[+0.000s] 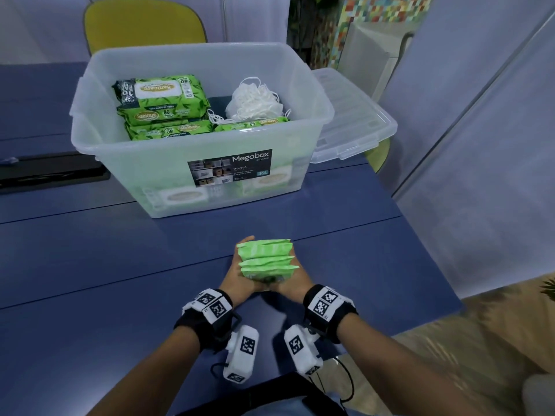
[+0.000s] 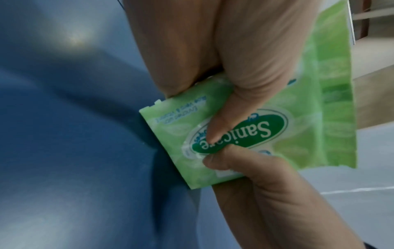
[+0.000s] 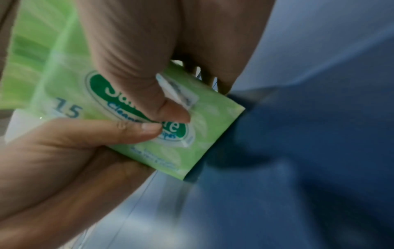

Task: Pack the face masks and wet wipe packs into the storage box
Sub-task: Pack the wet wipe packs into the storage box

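Observation:
A stack of several small green wet wipe packs (image 1: 265,259) is squeezed between my left hand (image 1: 237,277) and right hand (image 1: 295,283), low over the blue table in front of the storage box. In the left wrist view my left hand (image 2: 245,67) lays its thumb over the near pack (image 2: 298,134). My right hand (image 3: 138,59) does the same on that pack (image 3: 209,134) in the right wrist view. The clear storage box (image 1: 126,175) holds large green wipe packs (image 1: 162,97) on its left and a heap of white face masks (image 1: 253,100) on its right.
The box's clear lid (image 1: 354,115) lies behind it to the right. A yellow chair (image 1: 144,22) stands beyond the table, and a flat black object (image 1: 51,175) lies left of the box. The table's right edge (image 1: 432,265) is close to my right arm.

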The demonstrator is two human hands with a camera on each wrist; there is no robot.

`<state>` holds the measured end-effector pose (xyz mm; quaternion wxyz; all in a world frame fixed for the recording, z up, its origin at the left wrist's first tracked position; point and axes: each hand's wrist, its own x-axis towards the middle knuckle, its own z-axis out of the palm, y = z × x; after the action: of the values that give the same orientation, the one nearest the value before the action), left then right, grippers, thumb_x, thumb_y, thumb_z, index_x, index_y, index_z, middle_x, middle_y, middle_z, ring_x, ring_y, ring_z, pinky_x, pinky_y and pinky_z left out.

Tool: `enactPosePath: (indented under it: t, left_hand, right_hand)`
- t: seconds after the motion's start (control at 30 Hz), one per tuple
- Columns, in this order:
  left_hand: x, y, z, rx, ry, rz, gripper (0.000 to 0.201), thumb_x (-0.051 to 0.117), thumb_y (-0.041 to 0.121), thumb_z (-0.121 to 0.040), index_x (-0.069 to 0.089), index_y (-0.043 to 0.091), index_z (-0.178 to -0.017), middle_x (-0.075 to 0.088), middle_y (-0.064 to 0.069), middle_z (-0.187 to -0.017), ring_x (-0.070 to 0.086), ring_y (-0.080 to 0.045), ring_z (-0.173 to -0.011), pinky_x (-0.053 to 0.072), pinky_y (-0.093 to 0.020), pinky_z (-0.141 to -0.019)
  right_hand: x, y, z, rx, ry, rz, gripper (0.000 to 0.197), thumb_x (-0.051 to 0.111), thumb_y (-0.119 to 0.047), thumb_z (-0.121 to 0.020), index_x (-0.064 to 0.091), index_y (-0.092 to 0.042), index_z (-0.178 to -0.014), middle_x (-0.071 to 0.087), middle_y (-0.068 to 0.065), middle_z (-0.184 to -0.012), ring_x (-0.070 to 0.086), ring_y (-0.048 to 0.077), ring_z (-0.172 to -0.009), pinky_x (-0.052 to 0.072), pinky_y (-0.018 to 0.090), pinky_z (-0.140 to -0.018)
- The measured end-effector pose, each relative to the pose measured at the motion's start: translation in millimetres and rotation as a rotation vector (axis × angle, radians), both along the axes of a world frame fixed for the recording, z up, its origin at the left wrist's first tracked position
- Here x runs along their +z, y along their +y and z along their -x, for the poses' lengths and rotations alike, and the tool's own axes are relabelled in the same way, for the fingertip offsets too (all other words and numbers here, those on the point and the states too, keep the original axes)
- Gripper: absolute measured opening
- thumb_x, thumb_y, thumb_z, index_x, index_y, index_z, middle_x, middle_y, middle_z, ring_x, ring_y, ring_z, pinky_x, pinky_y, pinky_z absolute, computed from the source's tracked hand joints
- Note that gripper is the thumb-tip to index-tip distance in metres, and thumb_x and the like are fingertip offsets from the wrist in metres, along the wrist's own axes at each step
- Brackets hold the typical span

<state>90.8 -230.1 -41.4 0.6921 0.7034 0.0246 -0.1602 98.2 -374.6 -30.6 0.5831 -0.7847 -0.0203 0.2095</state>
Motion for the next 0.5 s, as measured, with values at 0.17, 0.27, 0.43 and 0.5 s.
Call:
enactPosePath:
  t: [0.17, 0.27, 0.43, 0.5]
  left_hand:
    - [7.1, 4.9, -9.8, -0.004, -0.003, -0.055, 0.088, 0.085, 0.013, -0.041, 0.044, -0.008, -0.116, 0.064, -0.016, -0.109, 0.065, -0.02, -0.104, 0.056, -0.028, -0.083]
    - [33.4, 23.0, -11.7, -0.012, -0.023, 0.017, 0.077, 0.087, 0.002, -0.043, 0.047, 0.0, -0.109, 0.066, -0.009, -0.102, 0.067, -0.009, -0.092, 0.055, -0.024, -0.075]
    - [106.4, 48.6, -18.2, 0.086, -0.12, 0.168, 0.041, 0.076, -0.018, -0.063, 0.065, 0.003, -0.096, 0.076, 0.0, -0.086, 0.072, -0.013, -0.08, 0.055, -0.023, -0.065]
    - [132.6, 55.1, -21.6, 0.213, -0.197, 0.272, 0.036, 0.083, -0.005, -0.058, 0.07, 0.014, -0.086, 0.076, 0.003, -0.083, 0.072, -0.011, -0.078, 0.056, -0.023, -0.064]
  right_hand:
    - [1.9, -1.8, -2.3, -0.062, -0.066, -0.077, 0.071, 0.073, -0.02, -0.049, 0.049, -0.003, -0.114, 0.061, 0.005, -0.106, 0.057, -0.017, -0.085, 0.045, 0.01, -0.08]
    - [31.4, -13.6, -12.2, 0.028, -0.061, -0.131, 0.074, 0.081, -0.01, -0.053, 0.047, -0.019, -0.118, 0.062, -0.003, -0.11, 0.061, -0.005, -0.095, 0.049, 0.018, -0.084]
    - [107.0, -3.1, -45.4, 0.234, -0.219, -0.151, 0.071, 0.081, -0.02, -0.067, 0.044, -0.019, -0.127, 0.06, 0.008, -0.119, 0.061, 0.013, -0.108, 0.05, 0.026, -0.089]
    - [138.4, 9.2, -56.1, 0.213, -0.294, -0.211, 0.076, 0.079, -0.033, -0.065, 0.042, -0.023, -0.131, 0.059, 0.011, -0.117, 0.061, 0.02, -0.106, 0.05, 0.029, -0.089]
